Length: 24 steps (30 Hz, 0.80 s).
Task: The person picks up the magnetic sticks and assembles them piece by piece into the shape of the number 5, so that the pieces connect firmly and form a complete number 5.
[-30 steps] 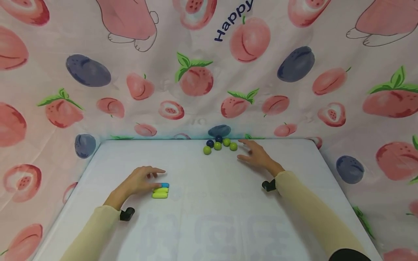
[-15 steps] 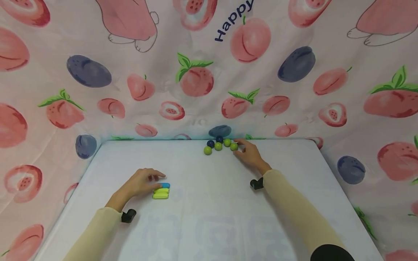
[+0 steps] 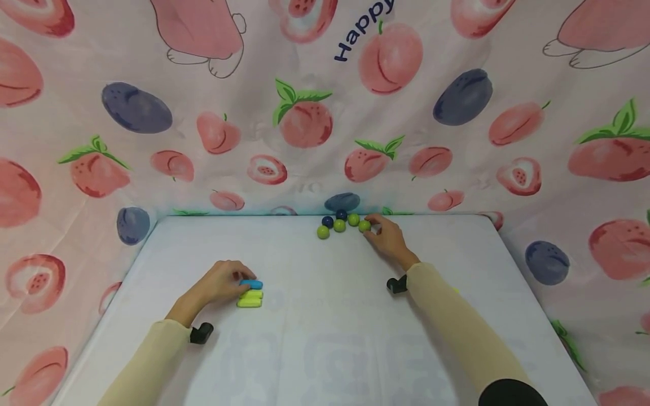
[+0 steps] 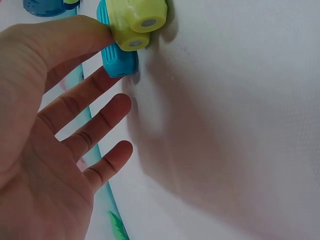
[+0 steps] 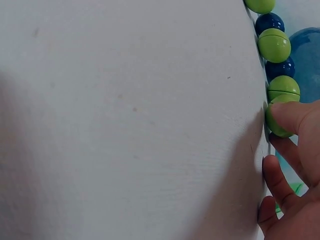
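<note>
My left hand (image 3: 223, 280) pinches a short blue plastic stick (image 3: 251, 285) between thumb and index finger, while its other fingers spread below in the left wrist view. Two stubby yellow sticks (image 3: 250, 299) lie side by side just in front of the blue one. At the table's far edge, my right hand (image 3: 388, 238) holds a shiny green ball (image 3: 364, 226) with its thumb and index finger. The other green balls (image 3: 339, 225) and two dark blue balls (image 3: 327, 222) cluster to its left. Seams ring the green balls in the right wrist view.
A white table (image 3: 315, 349) lies under both hands. Behind it rises a fruit-printed cloth (image 3: 304, 192), meeting the table's far edge near the balls. A small yellow bit (image 3: 456, 290) peeks out beside the right sleeve (image 3: 457, 316).
My right hand has come left and closed thumb and finger on the rightmost green ball. My left fingers have closed on the blue stick, which has shifted slightly left and away from the yellow ones.
</note>
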Motion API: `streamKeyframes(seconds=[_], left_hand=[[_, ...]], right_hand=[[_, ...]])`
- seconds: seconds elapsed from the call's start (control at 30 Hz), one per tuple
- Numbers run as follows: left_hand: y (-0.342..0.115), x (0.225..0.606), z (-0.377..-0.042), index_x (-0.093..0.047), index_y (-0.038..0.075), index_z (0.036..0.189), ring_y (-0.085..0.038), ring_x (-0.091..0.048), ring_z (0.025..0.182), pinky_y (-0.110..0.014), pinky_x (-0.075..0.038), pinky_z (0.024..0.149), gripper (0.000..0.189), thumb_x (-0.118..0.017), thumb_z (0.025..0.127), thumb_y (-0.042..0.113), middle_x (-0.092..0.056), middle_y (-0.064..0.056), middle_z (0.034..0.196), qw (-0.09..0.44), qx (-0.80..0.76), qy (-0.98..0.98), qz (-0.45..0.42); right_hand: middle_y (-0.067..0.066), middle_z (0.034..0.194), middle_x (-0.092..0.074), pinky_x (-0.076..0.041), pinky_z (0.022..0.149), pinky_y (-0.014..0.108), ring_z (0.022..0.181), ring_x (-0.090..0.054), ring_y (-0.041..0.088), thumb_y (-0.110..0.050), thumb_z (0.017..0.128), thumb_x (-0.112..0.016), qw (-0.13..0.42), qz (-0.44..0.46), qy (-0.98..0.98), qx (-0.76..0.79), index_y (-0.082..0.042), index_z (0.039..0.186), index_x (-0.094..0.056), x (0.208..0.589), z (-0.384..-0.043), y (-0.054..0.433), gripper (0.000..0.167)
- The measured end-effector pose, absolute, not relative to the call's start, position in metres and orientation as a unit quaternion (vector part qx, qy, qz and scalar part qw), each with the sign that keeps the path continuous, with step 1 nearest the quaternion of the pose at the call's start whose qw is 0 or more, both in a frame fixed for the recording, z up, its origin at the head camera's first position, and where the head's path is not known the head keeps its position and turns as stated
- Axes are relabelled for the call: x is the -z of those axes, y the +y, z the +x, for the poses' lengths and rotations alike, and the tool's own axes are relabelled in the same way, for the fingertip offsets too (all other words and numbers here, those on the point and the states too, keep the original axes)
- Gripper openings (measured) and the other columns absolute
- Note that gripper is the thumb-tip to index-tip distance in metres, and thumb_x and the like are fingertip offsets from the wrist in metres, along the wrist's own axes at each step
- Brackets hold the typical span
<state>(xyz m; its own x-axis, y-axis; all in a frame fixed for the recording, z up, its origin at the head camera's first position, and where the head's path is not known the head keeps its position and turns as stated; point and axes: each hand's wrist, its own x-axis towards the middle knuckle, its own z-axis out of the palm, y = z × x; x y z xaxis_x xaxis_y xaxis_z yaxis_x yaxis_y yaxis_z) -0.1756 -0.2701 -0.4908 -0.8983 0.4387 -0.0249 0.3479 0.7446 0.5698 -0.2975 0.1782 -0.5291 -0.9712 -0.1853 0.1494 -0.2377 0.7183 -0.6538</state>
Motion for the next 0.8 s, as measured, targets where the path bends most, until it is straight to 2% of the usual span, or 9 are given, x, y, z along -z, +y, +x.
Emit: streamKeyframes(seconds=[0.53, 0.8], left_hand=[[-0.2688, 0.4903, -0.1789, -0.078, 0.009, 0.1, -0.021, -0.056, 0.085, -0.031, -0.047, 0.074, 0.014, -0.079, 0.087, 0.005, -0.068, 0.003, 0.09, 0.088, -0.296, 0.927, 0.214], [-0.2699, 0.4918, -0.1764, -0.077, 0.009, 0.099, -0.021, -0.057, 0.084, -0.031, -0.047, 0.073, 0.013, -0.079, 0.087, 0.006, -0.068, 0.002, 0.089, 0.074, -0.294, 0.928, 0.215]], right_hand=[[0.013, 0.129, -0.067, -0.044, 0.072, 0.036, 0.081, -0.056, 0.023, -0.016, 0.095, -0.073, 0.03, 0.113, -0.927, -0.355, -0.01, 0.133, -0.063, 0.5245, -0.2972, 0.1782, 0.04], [0.014, 0.127, -0.067, -0.05, 0.083, 0.039, 0.091, -0.059, 0.026, -0.014, 0.095, -0.073, 0.001, 0.136, -0.925, -0.354, -0.008, 0.13, -0.062, 0.5212, -0.2959, 0.1813, 0.038]])
